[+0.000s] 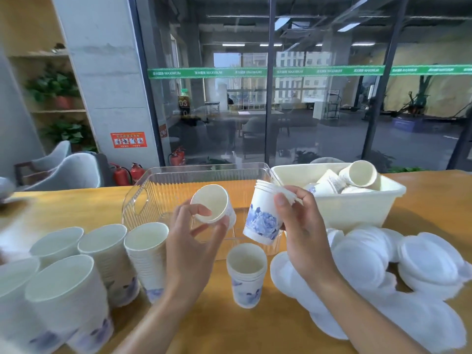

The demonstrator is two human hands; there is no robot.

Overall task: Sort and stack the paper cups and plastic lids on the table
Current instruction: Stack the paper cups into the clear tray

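On the left of the counter, five tall stacks of paper cups are standing close together, white with a blue print low on the walls, their mouths facing up. Behind them a clear ribbed bin is sitting nearly empty. The left hand is curling its thumb and fingers around a single cup, tipping its white mouth toward the camera. Just below, between the two wrists, a short stack is standing upright on the wood. The right hand is pinching a nested bunch of cups near its rim, tilted, with the blue floral print facing out. Behind it a cream tub is holding loose cups lying at all angles, and on the far right white plastic lids are sprawling in overlapping heaps.

The likely trouble is in the nesting: both cups are being held at a slant, so a misaligned rim could crumple the thin paper or jam. The pinch on the tilted bunch looks light, and the inner cups could slide out. Either forearm, lowering, could knock over the short stack or scatter the lids.
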